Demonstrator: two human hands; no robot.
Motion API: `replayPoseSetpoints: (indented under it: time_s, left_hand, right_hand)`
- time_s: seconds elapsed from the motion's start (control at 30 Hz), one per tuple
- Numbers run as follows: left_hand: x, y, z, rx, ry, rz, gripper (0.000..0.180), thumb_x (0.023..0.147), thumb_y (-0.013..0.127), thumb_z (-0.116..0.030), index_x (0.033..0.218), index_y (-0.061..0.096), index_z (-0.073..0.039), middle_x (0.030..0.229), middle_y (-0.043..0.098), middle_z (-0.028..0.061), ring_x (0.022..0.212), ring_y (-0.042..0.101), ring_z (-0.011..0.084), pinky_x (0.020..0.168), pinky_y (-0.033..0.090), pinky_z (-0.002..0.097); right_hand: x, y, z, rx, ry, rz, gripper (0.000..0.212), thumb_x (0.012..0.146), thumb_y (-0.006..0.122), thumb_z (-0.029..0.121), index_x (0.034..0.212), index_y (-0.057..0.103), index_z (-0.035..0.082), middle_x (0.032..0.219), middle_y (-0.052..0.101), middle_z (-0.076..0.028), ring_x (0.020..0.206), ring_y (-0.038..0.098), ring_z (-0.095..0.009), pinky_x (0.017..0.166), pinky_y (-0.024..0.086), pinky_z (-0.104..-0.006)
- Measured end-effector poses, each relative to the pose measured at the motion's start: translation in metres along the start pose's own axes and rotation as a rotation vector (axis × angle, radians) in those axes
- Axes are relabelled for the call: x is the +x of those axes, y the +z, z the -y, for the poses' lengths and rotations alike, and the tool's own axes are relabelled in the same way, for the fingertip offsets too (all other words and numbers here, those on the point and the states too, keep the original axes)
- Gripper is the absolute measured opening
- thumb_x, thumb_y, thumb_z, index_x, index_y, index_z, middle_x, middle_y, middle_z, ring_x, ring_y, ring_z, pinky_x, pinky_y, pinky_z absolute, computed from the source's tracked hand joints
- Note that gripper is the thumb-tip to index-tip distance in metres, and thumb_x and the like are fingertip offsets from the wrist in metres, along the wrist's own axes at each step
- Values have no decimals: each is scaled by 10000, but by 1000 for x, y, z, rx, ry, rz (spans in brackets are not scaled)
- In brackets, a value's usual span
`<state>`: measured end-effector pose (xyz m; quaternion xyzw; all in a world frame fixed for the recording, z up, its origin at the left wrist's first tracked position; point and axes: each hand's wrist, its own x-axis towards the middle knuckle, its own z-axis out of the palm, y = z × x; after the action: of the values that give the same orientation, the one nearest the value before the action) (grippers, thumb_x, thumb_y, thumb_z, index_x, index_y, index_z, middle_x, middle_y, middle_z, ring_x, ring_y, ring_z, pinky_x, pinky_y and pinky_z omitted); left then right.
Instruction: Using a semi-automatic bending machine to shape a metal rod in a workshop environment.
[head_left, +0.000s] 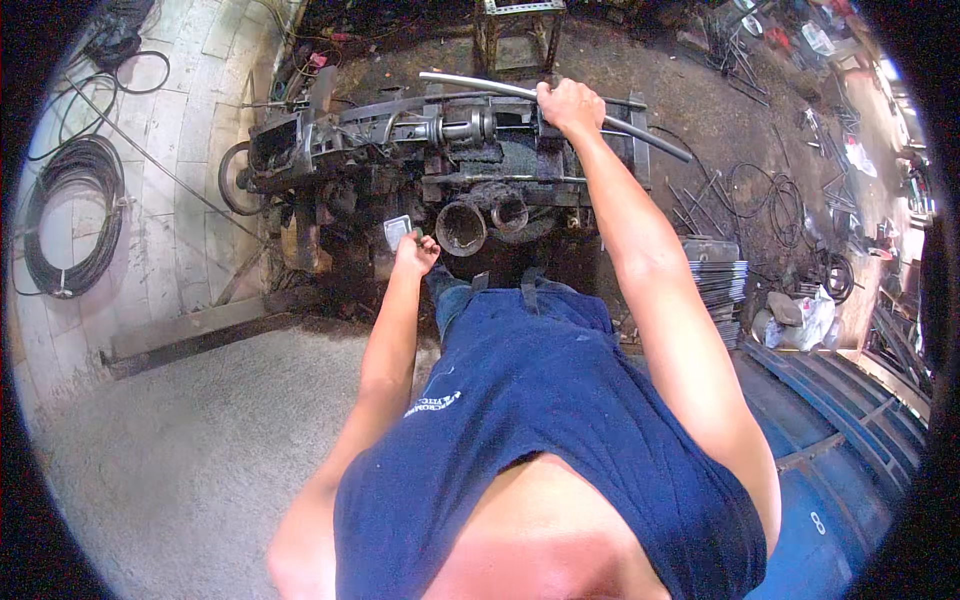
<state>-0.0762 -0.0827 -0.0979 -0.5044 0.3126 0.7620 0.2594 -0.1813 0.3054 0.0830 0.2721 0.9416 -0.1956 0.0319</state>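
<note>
My right hand [570,107] is closed around a long grey metal rod [480,83], which slants over the far side of a dark, greasy machine [390,140]. The rod sticks out on both sides of my fist and looks slightly curved, as edges do in this wide view. Nearer to me and to the left, my left hand [417,254] has its fingers curled. It is right beside a small pale rectangular plate or box [397,231] at the machine's front. What those fingers hold, if anything, is too small to make out. Two round, dirty metal cups or pipe ends [461,229] sit right of that hand.
A coil of black cable [72,215] rests against pale tiles at left. Stacked metal pieces [715,278] stand right of my right arm, with blue metal panels [820,440] behind them. Loose rods and wire [765,200] litter the right floor. Beyond the machine is a metal stand [520,35].
</note>
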Motion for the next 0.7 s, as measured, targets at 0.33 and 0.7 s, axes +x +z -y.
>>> replayPoseSetpoints:
  time_s: [0.33,0.7]
  left_hand:
    - [-3,3,0,-3,0,-16,287,1008,348,-291,823,374,-74,643,404,20,537,404,158,589,383,336]
    - [0,0,-1,-23,-13,18,276,1009,355,-275,810,375,-84,645,401,19,538,400,159,589,379,334]
  right_hand:
    - [-4,-4,0,15,-10,-12,558,847,484,504,932,732,11,997,693,-233,974,670,-371,870,515,-434]
    - [-1,-3,-3,6,9,-10,578,849,460,505,937,728,1,999,691,-236,959,677,-369,871,516,-442]
